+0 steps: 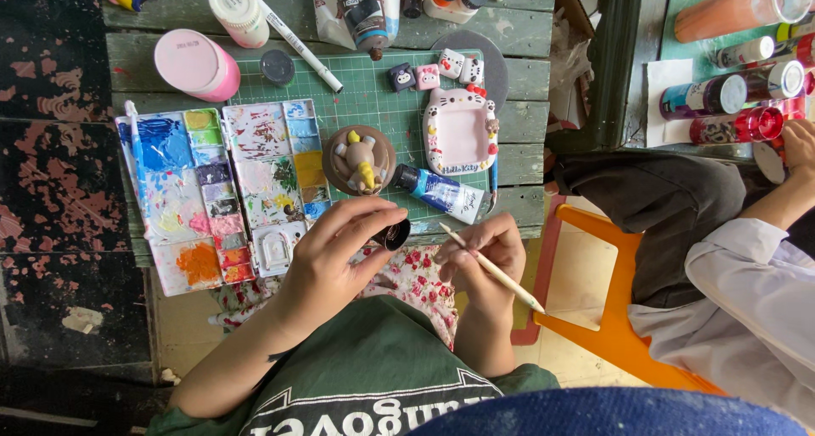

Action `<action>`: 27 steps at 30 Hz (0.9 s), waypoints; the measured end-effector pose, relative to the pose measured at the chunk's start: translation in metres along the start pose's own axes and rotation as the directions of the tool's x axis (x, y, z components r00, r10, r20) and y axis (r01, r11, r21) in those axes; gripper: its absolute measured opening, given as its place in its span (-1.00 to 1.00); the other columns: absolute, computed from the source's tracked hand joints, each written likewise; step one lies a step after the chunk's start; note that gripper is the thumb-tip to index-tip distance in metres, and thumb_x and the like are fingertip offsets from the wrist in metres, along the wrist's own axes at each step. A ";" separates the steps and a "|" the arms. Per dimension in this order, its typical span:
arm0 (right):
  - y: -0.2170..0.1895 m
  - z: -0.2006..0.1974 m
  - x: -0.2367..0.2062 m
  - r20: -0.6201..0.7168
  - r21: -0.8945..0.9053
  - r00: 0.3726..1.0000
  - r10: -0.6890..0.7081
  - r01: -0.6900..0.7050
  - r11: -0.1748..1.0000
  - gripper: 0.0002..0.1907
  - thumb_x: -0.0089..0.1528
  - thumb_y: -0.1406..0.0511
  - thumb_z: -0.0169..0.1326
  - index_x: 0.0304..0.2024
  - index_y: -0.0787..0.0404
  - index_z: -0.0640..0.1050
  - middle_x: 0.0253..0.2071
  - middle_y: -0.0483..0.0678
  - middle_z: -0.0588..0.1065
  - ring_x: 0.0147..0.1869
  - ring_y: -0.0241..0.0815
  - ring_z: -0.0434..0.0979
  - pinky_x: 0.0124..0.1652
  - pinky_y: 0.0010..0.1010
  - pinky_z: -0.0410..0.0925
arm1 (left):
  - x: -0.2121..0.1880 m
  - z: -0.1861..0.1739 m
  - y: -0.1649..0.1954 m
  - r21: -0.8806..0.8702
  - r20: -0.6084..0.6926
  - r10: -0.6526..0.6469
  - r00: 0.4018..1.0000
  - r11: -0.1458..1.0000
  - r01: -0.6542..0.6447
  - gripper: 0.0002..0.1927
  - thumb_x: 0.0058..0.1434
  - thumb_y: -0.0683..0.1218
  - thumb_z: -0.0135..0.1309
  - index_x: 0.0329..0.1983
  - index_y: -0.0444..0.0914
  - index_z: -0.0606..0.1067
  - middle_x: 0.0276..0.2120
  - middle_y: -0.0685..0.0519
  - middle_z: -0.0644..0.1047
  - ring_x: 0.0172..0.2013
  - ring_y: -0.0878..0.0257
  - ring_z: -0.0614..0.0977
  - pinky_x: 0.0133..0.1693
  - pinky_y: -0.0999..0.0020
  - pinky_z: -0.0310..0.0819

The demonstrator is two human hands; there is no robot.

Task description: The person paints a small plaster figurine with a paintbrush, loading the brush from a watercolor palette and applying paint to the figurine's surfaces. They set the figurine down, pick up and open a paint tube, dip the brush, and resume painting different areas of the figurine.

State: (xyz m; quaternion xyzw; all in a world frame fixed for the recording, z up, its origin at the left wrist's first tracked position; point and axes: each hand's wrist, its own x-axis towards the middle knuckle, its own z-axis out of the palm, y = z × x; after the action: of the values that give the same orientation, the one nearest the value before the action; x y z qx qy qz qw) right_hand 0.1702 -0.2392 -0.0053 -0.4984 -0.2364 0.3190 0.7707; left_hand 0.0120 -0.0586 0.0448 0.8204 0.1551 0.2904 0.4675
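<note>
Paint-smeared palette (199, 194) beside pink cat-shaped frame (459, 132).

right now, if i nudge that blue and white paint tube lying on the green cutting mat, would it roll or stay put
The blue and white paint tube would probably roll only a little: it lies on its side, with a round black cap at one end and what looks like a flatter tail at the other. It is likely soft and would dent if squeezed. The gridded green cutting mat looks flat, so it should not drift unaided.

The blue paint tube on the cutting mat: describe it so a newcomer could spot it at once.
Start at the green cutting mat on the wooden table. At its near edge, just beyond the right hand, lies the blue paint tube, right of the round brown figurine. Unlike the upright tubes at the far edge, it lies flat, black cap pointing left.
</note>
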 end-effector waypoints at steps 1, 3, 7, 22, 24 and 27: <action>-0.001 0.000 -0.004 0.003 -0.074 1.000 -0.007 0.007 0.997 -0.73 0.30 0.46 0.18 -0.18 0.25 0.30 -0.35 0.08 0.47 -0.33 -0.11 0.64 -0.46 -0.47 0.49 | 0.000 0.000 0.000 0.010 -0.007 0.011 1.000 1.000 -0.011 -0.42 0.03 -0.28 0.36 0.16 -0.26 0.50 0.06 -0.01 0.52 0.05 0.08 0.64 0.08 0.24 0.62; 0.004 0.004 -0.007 -0.032 -0.107 0.999 -0.044 0.040 0.993 -0.73 0.27 0.49 0.21 -0.20 0.29 0.34 -0.33 0.06 0.48 -0.30 -0.12 0.66 -0.39 -0.41 0.56 | -0.001 0.002 0.002 0.005 -0.010 -0.011 1.000 1.000 0.011 -0.41 0.03 -0.29 0.35 0.16 -0.24 0.51 0.06 0.00 0.53 0.03 0.10 0.65 0.01 0.29 0.64; 0.011 0.012 -0.004 0.065 -0.229 0.995 -0.074 0.088 0.969 -0.72 0.27 0.42 0.27 -0.19 0.33 0.37 -0.27 0.12 0.57 -0.27 -0.18 0.64 -0.26 -0.42 0.55 | -0.004 0.005 0.003 0.009 -0.038 -0.020 0.999 1.000 0.020 -0.40 0.02 -0.30 0.36 0.17 -0.23 0.51 0.05 0.02 0.54 0.00 0.12 0.66 -0.03 0.30 0.64; 0.010 0.021 0.004 0.071 -0.134 0.997 0.005 0.004 0.991 -0.79 0.38 0.39 0.13 -0.13 0.28 0.32 -0.24 0.15 0.52 -0.27 -0.26 0.52 -0.25 -0.49 0.46 | -0.005 0.013 -0.002 -0.030 -0.048 -0.060 0.997 0.998 0.059 -0.43 0.08 -0.32 0.34 0.19 -0.23 0.51 0.09 -0.01 0.52 -0.04 0.17 0.68 -0.04 0.34 0.67; 0.010 0.022 0.004 0.091 -0.156 0.995 -0.027 0.041 0.987 -0.80 0.40 0.40 0.10 -0.12 0.27 0.30 -0.22 0.16 0.50 -0.27 -0.24 0.52 -0.22 -0.46 0.47 | -0.006 0.013 -0.002 -0.027 -0.041 -0.055 0.998 0.998 0.054 -0.42 0.07 -0.32 0.33 0.19 -0.23 0.51 0.09 0.00 0.52 -0.03 0.17 0.68 -0.03 0.34 0.66; 0.009 0.024 0.004 0.130 -0.206 0.989 -0.071 0.097 0.974 -0.80 0.41 0.40 0.06 -0.11 0.27 0.27 -0.21 0.16 0.48 -0.26 -0.22 0.53 -0.19 -0.43 0.49 | -0.007 0.013 -0.002 -0.030 -0.032 -0.053 0.998 0.998 0.052 -0.41 0.05 -0.32 0.34 0.20 -0.22 0.51 0.08 0.02 0.52 -0.02 0.17 0.68 -0.03 0.35 0.66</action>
State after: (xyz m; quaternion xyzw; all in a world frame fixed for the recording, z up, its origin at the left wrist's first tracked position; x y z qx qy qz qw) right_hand 0.1537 -0.2186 -0.0042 -0.5468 -0.3366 0.2887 0.7102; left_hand 0.0148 -0.0706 0.0356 0.8043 0.1802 0.2937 0.4841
